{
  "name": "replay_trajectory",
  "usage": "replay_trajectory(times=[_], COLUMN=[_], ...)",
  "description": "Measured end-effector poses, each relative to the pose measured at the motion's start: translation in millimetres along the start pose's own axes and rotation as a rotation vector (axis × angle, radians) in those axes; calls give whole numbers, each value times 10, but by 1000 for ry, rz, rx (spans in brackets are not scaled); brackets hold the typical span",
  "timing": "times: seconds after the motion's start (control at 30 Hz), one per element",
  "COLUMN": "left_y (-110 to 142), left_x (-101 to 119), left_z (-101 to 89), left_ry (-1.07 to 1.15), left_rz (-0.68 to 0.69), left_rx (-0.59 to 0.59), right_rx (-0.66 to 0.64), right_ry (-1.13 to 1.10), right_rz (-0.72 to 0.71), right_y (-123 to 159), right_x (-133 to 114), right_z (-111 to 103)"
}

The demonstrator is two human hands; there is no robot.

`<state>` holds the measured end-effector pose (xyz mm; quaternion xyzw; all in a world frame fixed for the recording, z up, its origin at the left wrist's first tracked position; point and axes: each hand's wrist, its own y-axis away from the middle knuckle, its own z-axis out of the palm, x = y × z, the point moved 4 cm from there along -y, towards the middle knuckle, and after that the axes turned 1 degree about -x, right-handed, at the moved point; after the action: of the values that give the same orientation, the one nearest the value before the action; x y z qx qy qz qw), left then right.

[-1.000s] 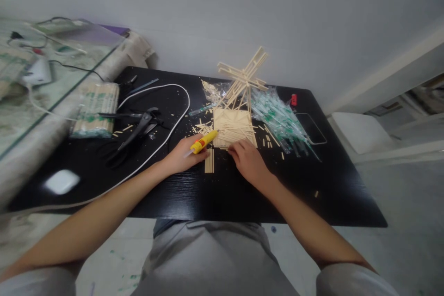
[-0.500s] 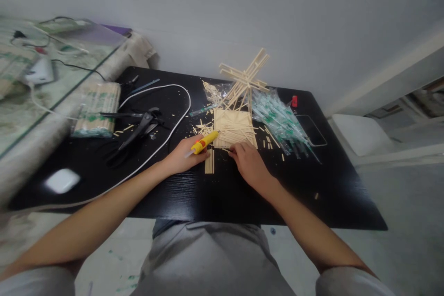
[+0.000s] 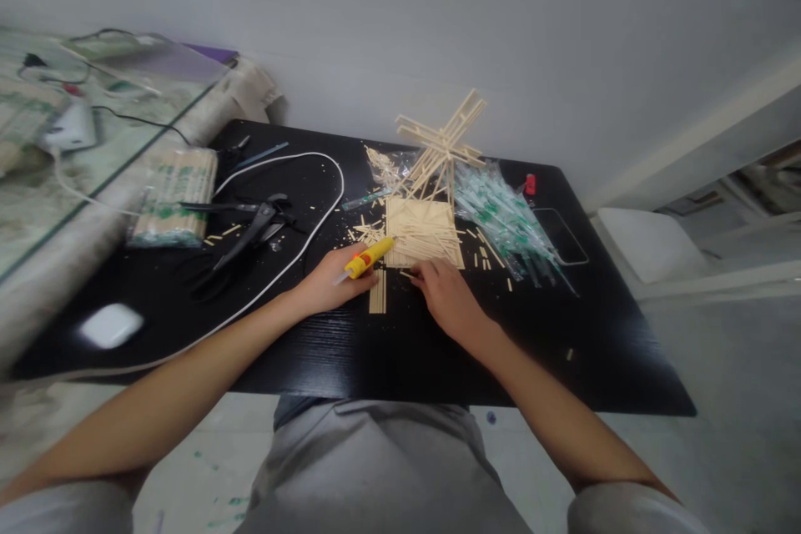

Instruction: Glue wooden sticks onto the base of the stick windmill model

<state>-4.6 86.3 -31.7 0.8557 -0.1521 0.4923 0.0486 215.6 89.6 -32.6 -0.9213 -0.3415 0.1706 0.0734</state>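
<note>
My left hand (image 3: 329, 284) is closed around a yellow glue gun (image 3: 369, 257), nozzle aimed toward a flat mat of wooden sticks (image 3: 420, 231) on the black table (image 3: 388, 350). My right hand (image 3: 444, 294) rests just right of it with fingers curled, pinching a thin stick (image 3: 408, 274) at the mat's near edge. A short strip of joined sticks (image 3: 377, 292) lies between my hands. Behind the mat stands a cross-shaped stick frame (image 3: 441, 146).
Black pliers and scissors (image 3: 250, 229) lie left, by a white cable (image 3: 300, 246) and a bundle of sticks (image 3: 175, 196). Clear wrappers with green print (image 3: 504, 217) are piled to the right, near a phone (image 3: 560, 232). A white pad (image 3: 111, 325) lies near left.
My right hand has shifted slightly left and nearer along the mat's front edge. My left hand and the glue gun have stayed almost still.
</note>
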Motion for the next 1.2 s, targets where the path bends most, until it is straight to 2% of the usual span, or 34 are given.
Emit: replay_trajectory(times=[0.33, 0.4, 0.57, 0.63, 0.8, 1.03, 1.2], left_y=[6, 5, 2, 2, 9, 10, 14], left_x=[8, 14, 16, 12, 4, -2, 3], left_z=[-7, -10, -13, -10, -2, 8, 10], left_ry=[3, 2, -24, -27, -6, 17, 27], left_rz=[-2, 6, -2, -1, 16, 13, 20], left_rx=[-2, -1, -5, -4, 4, -5, -3], right_rx=[-44, -9, 117, 128, 110, 146, 139], right_ry=[67, -40, -517, -609, -717, -769, -790], right_rz=[16, 27, 134, 156, 160, 256, 237], right_y=[11, 5, -27, -40, -51, -38, -42], right_x=[-37, -35, -17, -31, -86, -79, -78], right_z=[28, 21, -71, -89, -11, 88, 124])
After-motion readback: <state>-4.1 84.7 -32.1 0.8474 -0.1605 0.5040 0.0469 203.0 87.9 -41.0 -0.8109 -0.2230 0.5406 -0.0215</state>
